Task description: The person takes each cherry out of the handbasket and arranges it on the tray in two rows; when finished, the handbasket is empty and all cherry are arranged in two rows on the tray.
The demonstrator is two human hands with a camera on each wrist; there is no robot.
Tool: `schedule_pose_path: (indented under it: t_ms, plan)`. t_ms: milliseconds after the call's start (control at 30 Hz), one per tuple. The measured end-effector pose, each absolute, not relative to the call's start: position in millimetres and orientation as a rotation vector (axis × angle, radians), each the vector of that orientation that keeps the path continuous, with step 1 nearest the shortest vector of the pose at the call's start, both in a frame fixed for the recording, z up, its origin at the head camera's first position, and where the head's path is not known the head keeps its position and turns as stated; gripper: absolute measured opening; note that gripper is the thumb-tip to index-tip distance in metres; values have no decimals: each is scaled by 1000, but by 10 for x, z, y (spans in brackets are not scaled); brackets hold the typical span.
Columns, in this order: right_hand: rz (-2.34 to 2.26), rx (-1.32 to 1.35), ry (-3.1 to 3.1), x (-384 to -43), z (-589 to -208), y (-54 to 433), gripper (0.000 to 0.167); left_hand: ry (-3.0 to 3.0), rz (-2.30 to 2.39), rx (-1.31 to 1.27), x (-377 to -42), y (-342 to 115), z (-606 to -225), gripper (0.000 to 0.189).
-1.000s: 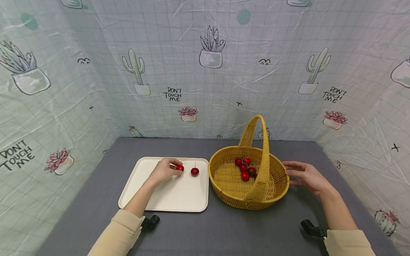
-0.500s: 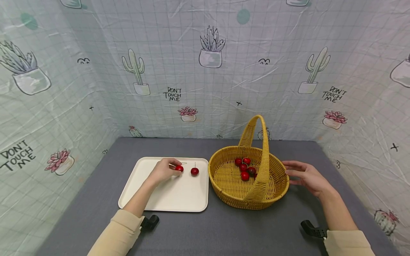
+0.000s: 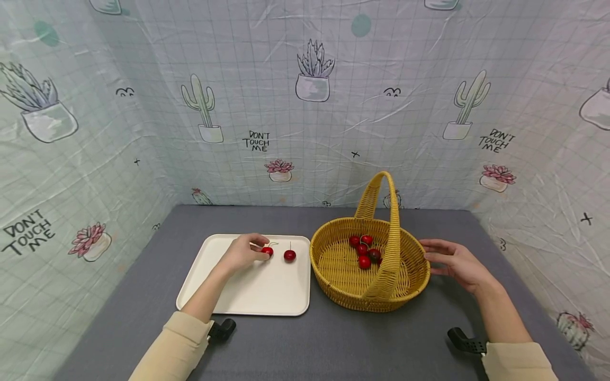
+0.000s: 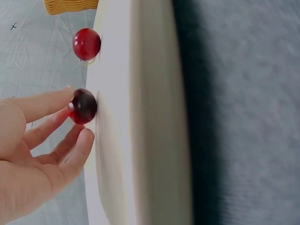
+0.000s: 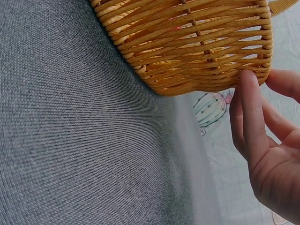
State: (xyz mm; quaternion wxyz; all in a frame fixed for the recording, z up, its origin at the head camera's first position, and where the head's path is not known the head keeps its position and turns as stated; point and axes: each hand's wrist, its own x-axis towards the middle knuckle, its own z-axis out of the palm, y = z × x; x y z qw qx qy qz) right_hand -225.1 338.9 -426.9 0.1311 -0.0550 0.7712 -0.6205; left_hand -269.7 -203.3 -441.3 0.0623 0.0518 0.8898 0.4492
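Note:
On the white tray (image 3: 238, 296), my left hand (image 3: 242, 254) has its thumb and a finger around a red cherry (image 3: 268, 252). The left wrist view shows this cherry (image 4: 83, 107) right at the tray's surface, thumb tip at its side and a finger behind it. Its thin stem points to the right. Another cherry (image 3: 289, 256) sits just to the right on the tray, stem upright. My right hand (image 3: 457, 263) rests relaxed, fingertips against the right side of the yellow wicker basket (image 3: 329, 286). In the right wrist view, a fingertip touches the weave near the rim.
Several cherries (image 3: 364, 248) lie together inside the basket, whose tall handle (image 3: 393, 233) arches over it. Basket and tray stand side by side on the dark grey tabletop (image 3: 286, 349). A printed cloth (image 3: 238, 100) encloses the back and sides.
The left hand draws slightly left, and more of the cherry shows between its fingertips. The cherry has turned a little, its stem swinging lower and rightward. The right hand and basket stay put.

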Motion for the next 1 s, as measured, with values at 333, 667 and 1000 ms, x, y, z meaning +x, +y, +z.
schedule_pose_path:
  t_ms: [333, 667, 1000]
  plan:
    - [-1809, -158, 2233, -2249, -4273, 3394, 61, 2742, 1298, 233, -2695, -1814, -4166, 37]
    - [-1819, -156, 2229, -2253, -4280, 3398, 59, 2781, 1311, 390, -2699, -1514, -4059, 29]
    - [-1804, -158, 2244, -2257, -4291, 3404, 61, 2710, 1366, 530, -2689, -1097, -3942, 25]
